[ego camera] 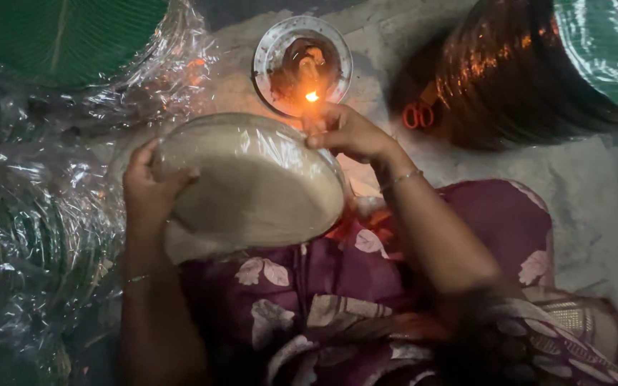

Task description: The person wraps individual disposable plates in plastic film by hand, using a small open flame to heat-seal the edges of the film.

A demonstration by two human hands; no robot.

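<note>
Left hand (148,189) clamps 9 o'clock edge of plastic-wrapped stack of pale plates (252,187), over lap at frame centre. Right hand (345,132) pinches wrap at 1 o'clock rim. Beyond, 12 o'clock: metal dish (272,50) holds small flame (312,96). Crinkled plastic sheeting (30,214) crowds 9 o'clock; bare floor (595,214) open at 3 o'clock.

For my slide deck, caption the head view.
Both hands, left hand and right hand, hold wrapped pale plates near a small flame.

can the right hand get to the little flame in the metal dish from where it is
Probably yes. The right hand pinches the wrapped stack of plates at its top edge, just below the flame in the metal dish, with nothing between.
</note>
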